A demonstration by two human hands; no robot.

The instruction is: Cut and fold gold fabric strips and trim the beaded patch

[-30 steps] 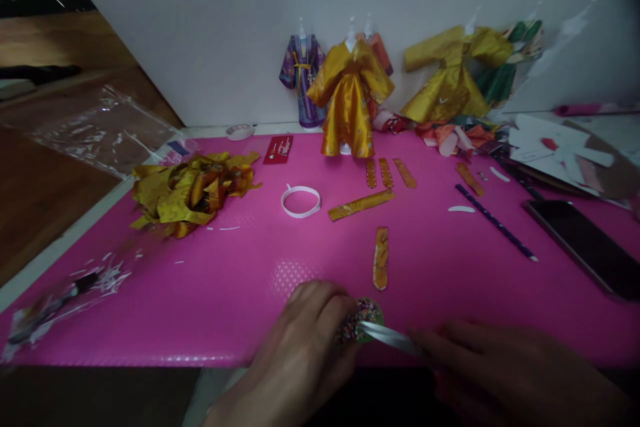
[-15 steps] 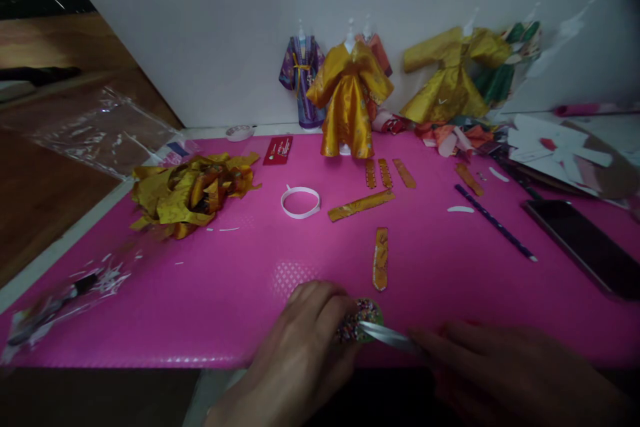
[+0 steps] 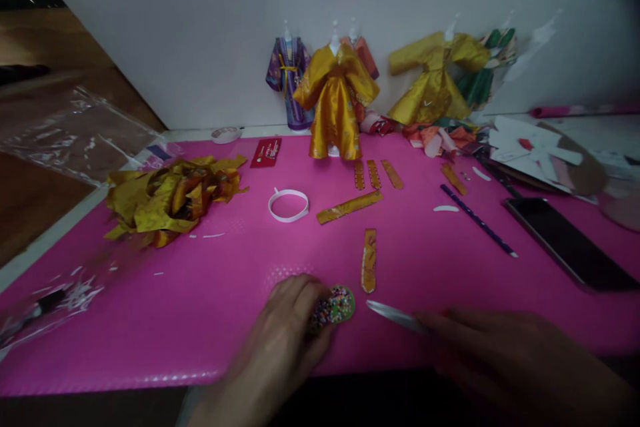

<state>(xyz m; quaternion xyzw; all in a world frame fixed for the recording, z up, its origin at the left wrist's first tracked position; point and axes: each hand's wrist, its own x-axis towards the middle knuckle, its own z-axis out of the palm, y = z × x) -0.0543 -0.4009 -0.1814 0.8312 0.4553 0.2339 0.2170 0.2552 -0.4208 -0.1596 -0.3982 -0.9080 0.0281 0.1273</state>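
Note:
My left hand (image 3: 293, 320) grips a small round green piece dotted with tiny multicoloured beads (image 3: 341, 303), near the front of the pink table. The fingers cover its left part. In my right hand (image 3: 500, 347) is a pair of silver scissors (image 3: 397, 315), blades together and tip pointing left, apart from the beaded piece. The handles are hidden in the dark fingers. Just beyond the tip lies a gold fabric strip (image 3: 369, 260) with a pointed end. A longer gold strip (image 3: 349, 207) rests behind it.
Dressed doll forms (image 3: 336, 103) stand along the wall. Gold fabric scraps (image 3: 170, 200) lie left, beside clear plastic (image 3: 75, 133). A white ring (image 3: 289, 205) and red card (image 3: 267, 152) sit mid-left. On the right are a dark blue stick (image 3: 479, 220), a phone (image 3: 570, 240) and paper pieces (image 3: 535, 150).
The scissors' tip has come away from the beaded piece, leaving a gap between them. My left hand has shifted left with the piece. The whole view has turned slightly.

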